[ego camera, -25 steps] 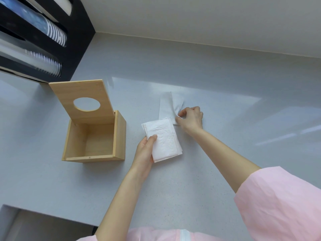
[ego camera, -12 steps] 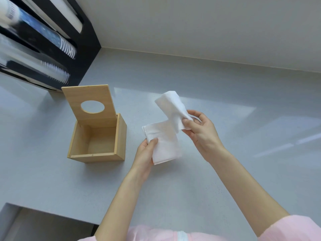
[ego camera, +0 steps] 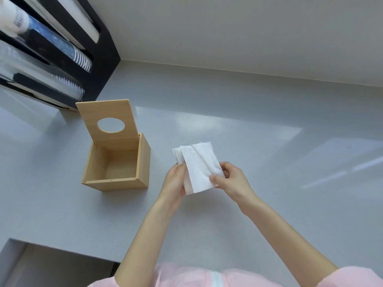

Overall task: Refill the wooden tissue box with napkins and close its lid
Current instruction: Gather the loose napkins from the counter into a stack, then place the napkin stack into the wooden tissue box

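Observation:
A small stack of white napkins is held above the grey counter between both hands. My left hand grips its left edge from below. My right hand pinches the lower right corner, thumb on top of the uppermost napkin. To the left stands the wooden tissue box, open and with nothing visible inside. Its lid, with an oval hole, is tipped up and back on its far side.
The grey counter runs to a pale wall at the back. A black rack holding rolls and stacked cups sits at the far left. A recess opens at the counter's near left edge.
My right hand picked a loose napkin off the counter, carried it back and laid it on the stack in my left hand. The view has shifted, so the box appears lower.

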`<state>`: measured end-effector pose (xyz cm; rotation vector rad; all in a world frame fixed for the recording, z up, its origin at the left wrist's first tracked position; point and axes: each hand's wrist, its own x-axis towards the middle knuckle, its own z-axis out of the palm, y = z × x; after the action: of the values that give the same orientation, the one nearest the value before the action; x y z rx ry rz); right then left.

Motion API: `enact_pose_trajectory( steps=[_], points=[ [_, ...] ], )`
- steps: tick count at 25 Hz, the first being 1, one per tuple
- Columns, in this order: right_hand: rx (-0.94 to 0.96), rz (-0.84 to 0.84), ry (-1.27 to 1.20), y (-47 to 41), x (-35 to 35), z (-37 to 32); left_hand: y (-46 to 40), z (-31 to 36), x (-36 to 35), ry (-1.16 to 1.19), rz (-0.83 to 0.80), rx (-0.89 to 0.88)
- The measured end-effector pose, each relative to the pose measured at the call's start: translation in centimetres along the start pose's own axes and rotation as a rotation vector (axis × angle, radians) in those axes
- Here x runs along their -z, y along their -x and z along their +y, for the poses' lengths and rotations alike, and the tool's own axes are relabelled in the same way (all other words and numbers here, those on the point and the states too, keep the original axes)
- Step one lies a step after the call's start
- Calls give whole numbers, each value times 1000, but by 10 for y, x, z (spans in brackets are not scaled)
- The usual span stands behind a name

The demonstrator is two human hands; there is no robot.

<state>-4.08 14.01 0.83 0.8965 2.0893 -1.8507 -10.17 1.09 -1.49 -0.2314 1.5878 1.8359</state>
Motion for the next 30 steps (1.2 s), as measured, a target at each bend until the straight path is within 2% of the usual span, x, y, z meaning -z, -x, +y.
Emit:
enact_pose_trajectory(
  steps=[6, 11, 16, 20, 23, 25, 27, 30],
  points=[
    [52, 63, 118, 2, -4, 1, 2, -2, -3, 65, -79, -9],
    [72, 67, 164, 4, -2, 2, 8, -6, -9, -34, -4, -32],
    [69, 31, 136, 10, -2, 5, 17, -6, -10, -34, 4, -79],
    [45, 119, 112, 24, -1, 14, 27, -8, -12, 5, 13, -110],
    [-242, -121, -296, 36, 5, 22, 38, -11, -16, 50, 12, -158],
    [-355, -289, -560, 43, 6, 25, 45, -14, -17, 78, 15, -190],
    [-307, -318, -584, 47, 5, 28, 55, -19, -19, 87, 11, -213],
    [-160, -311, -451, 49, 11, 33, 69, -27, -20, 100, 30, -233]
  ],
)
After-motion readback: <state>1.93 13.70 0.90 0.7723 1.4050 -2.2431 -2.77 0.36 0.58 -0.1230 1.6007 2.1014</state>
